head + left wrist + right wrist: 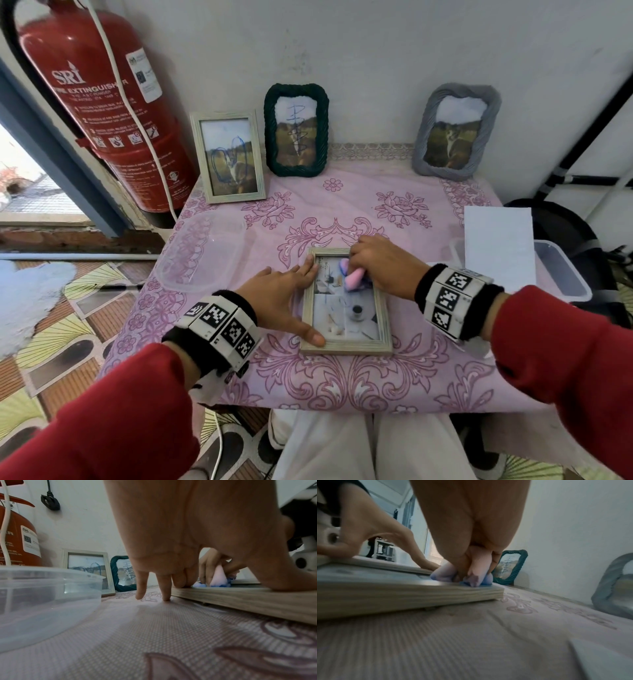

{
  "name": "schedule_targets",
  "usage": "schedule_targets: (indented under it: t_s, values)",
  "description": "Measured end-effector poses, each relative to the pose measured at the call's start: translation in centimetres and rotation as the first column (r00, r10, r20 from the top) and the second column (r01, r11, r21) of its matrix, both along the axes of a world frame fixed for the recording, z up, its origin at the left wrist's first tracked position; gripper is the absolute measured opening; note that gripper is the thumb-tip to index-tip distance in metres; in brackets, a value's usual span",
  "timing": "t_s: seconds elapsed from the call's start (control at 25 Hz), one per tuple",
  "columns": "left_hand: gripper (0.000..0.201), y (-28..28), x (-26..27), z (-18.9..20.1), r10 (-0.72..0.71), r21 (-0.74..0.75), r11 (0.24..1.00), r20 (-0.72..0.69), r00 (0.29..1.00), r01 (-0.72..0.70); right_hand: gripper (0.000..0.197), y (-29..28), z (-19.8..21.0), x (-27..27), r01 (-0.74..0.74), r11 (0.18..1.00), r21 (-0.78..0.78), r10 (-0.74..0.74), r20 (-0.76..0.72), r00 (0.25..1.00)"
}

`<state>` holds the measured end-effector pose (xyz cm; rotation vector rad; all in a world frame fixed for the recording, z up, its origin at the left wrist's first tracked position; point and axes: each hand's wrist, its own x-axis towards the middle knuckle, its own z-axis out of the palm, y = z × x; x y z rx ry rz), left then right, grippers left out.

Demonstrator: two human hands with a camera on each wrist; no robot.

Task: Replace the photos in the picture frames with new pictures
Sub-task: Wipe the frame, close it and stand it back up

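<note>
A pale wooden picture frame (386, 337) lies flat on the pink tablecloth (342, 380), showing a photo with a cup. My left hand (291, 301) presses on its left edge with straight fingers and thumb spread. My right hand (380, 263) grips a pink and blue cloth (354, 279) and holds it down on the glass near the frame's top. In the left wrist view the frame's side (248, 600) and the cloth (217, 580) show; in the right wrist view the cloth (447, 574) sits under my curled fingers on the frame (402, 595).
Three frames lean on the back wall: a pale wooden one (227, 156), a dark green one (296, 129), a grey one (455, 132). A clear plastic container (202, 253) sits left, another (561, 270) right with white paper (498, 243). A red fire extinguisher (99, 102) stands left.
</note>
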<state>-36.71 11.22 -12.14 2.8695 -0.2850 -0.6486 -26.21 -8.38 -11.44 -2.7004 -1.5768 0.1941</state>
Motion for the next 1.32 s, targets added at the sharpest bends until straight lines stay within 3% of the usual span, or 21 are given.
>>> schedule_targets:
  t_s: [0.16,0.32,0.48,0.6,0.8,0.96,1.12,1.32]
  values:
    - [0.124,0.0,0.1,0.0,-0.007,-0.006,1.0,-0.008,1.0,0.007,0.023,1.2,-1.0,-0.1,0.008,0.999,0.033,-0.009,0.015,1.0]
    - [0.124,0.0,0.0,0.0,-0.005,-0.003,1.0,-0.008,1.0,0.005,0.028,1.7,-1.3,-0.6,0.014,0.997,0.073,-0.009,-0.074,0.997]
    - [0.122,-0.1,0.0,0.0,-0.001,0.0,1.0,-0.004,1.0,0.001,0.019,2.0,-1.1,-3.0,-0.112,0.987,0.119,0.126,-0.119,0.985]
    - [0.125,0.0,0.0,-0.1,-0.005,0.008,1.0,-0.003,1.0,0.005,0.015,1.1,-1.5,-5.3,-0.191,0.975,0.116,0.202,-0.098,0.974]
    - [0.125,0.1,-0.1,-0.2,-0.01,0.012,1.0,-0.005,1.0,0.01,0.027,-2.3,-1.1,-6.3,-0.179,0.98,0.087,0.191,-0.162,0.968]
    - [0.123,0.1,-0.1,-0.2,-0.015,0.003,1.0,0.011,1.0,0.015,0.026,-4.0,0.3,-5.3,-0.192,0.981,-0.022,0.19,-0.072,0.979]
    - [0.122,0.1,-0.2,-0.1,-0.02,-0.012,1.0,0.008,1.0,0.02,0.02,-2.5,0.6,-3.3,-0.108,0.989,-0.096,0.115,0.069,0.991]
    - [0.122,0.0,-0.1,-0.2,-0.02,-0.011,1.0,-0.004,1.0,0.02,0.012,-0.5,0.9,0.2,-0.023,0.993,-0.119,0.034,0.092,0.995]
